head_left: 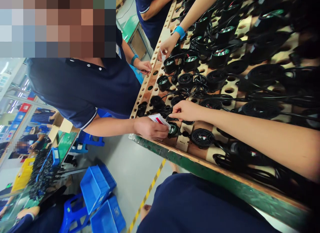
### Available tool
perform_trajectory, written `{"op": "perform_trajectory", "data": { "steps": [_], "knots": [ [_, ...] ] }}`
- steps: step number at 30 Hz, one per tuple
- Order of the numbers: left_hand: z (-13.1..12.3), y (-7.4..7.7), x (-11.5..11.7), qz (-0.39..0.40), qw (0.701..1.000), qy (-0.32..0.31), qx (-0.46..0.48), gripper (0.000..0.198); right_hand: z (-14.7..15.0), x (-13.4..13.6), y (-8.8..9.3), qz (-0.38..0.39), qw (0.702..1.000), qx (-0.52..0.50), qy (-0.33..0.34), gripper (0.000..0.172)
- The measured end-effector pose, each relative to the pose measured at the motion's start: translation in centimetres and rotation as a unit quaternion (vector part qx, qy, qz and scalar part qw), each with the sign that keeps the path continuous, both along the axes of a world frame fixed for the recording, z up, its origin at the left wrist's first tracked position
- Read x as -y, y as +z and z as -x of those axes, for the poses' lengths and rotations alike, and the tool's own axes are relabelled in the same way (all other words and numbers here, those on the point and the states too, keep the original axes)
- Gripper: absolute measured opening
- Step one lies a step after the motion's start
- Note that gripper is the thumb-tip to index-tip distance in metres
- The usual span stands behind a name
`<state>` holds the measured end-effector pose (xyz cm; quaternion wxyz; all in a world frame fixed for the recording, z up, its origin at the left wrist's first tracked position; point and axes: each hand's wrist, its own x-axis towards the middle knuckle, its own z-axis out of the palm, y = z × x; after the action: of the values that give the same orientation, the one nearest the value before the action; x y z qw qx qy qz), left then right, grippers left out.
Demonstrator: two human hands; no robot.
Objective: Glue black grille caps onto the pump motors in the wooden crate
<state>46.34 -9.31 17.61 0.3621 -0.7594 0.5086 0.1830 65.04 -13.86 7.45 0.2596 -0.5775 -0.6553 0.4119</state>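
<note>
My left hand (186, 111) reaches in from the right with fingers curled into a pinch over black cables. Whatever is between its fingertips is hidden. Close to it, a co-worker's hand (151, 128) holds a white packet with a red stripe (160, 119) over a round black housing with a green circuit board (173, 129). Farther up, my right hand (168, 47), wearing a blue wristband (180, 32), pinches a small white slip (163, 55). Just below that hand is another open black housing with a circuit board (170, 64).
A drilled wooden board (183, 143) on a green-edged table (160, 151) carries many black housings, round grilles (203, 138) and coiled cables. Co-workers stand opposite and at the bottom. Blue bins (95, 186) and a blue stool (72, 213) are on the floor.
</note>
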Motion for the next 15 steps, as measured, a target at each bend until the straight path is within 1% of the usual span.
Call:
{"op": "perform_trajectory", "data": {
  "steps": [4, 10, 11, 12, 13, 15],
  "knots": [
    [-0.1, 0.0, 0.0, 0.010, 1.000, 0.028, -0.001, 0.048, 0.0, 0.0, 0.0, -0.004, 1.000, -0.003, 0.005, 0.027],
    [0.3, -0.1, 0.3, 0.015, 0.993, 0.111, -0.034, 0.050, -0.1, 0.0, 0.0, -0.005, 1.000, -0.006, 0.007, 0.026],
    [0.4, -0.2, 0.4, 0.024, 0.988, 0.149, -0.042, 0.052, -0.1, 0.0, 0.0, -0.005, 1.000, -0.008, 0.008, 0.026],
    [0.5, -0.4, 0.5, 0.040, 0.977, 0.202, -0.051, 0.055, -0.1, 0.0, 0.0, -0.004, 1.000, -0.009, 0.009, 0.027],
    [0.7, -0.6, 0.6, 0.059, 0.960, 0.267, -0.057, 0.058, -0.1, 0.0, 0.0, -0.003, 1.000, -0.010, 0.010, 0.028],
    [0.9, -1.0, 0.5, 0.094, 0.905, 0.412, -0.044, 0.061, -0.1, 0.0, 0.0, -0.004, 1.000, -0.011, 0.011, 0.031]
  ]
}}
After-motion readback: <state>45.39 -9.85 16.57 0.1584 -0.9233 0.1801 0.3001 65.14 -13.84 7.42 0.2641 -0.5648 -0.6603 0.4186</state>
